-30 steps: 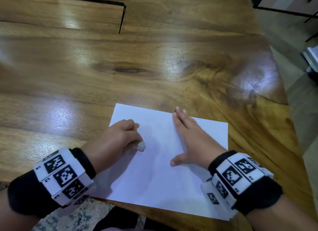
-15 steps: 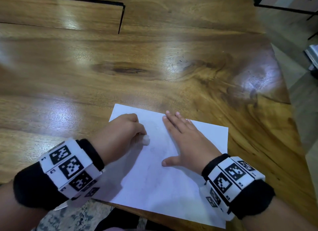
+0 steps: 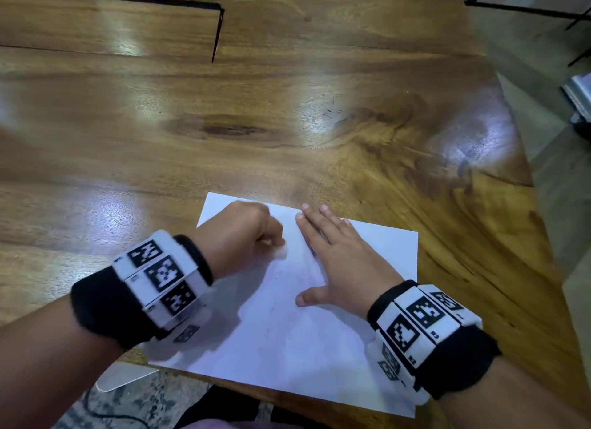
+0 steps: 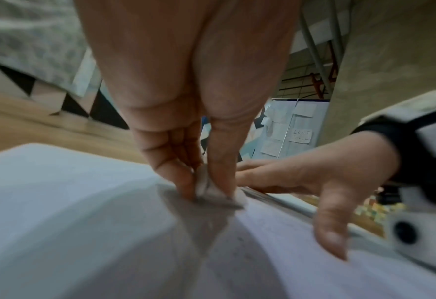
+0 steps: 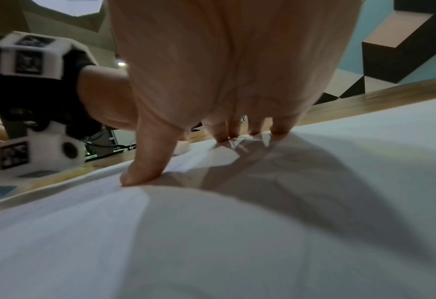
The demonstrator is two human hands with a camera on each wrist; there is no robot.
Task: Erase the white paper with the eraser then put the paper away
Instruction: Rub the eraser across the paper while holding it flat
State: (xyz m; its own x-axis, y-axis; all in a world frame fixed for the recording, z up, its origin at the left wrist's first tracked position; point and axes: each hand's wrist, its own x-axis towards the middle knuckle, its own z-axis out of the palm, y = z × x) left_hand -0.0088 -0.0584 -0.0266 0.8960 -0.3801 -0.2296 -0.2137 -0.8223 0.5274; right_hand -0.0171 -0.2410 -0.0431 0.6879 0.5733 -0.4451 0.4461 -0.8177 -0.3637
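Note:
A white sheet of paper (image 3: 297, 326) lies near the front edge of the wooden table (image 3: 287, 115). My left hand (image 3: 243, 236) pinches a small white eraser (image 4: 207, 187) between thumb and fingers, its tip pressed on the paper's upper left part. In the head view the eraser (image 3: 280, 252) barely shows under the fist. My right hand (image 3: 339, 262) lies flat on the paper just right of it, fingers straight and thumb spread, pressing the sheet (image 5: 237, 232) down. Faint pencil marks show on the paper between the hands.
The table's right edge (image 3: 524, 185) slants away, with floor beyond. A raised wooden panel with a dark edge (image 3: 217, 32) sits at the far left. The paper's near edge overhangs the table front, above a patterned rug (image 3: 134, 403).
My left hand has slid the eraser up the sheet, away from me, toward the paper's far edge. My right hand has shifted slightly up with it and stays flat.

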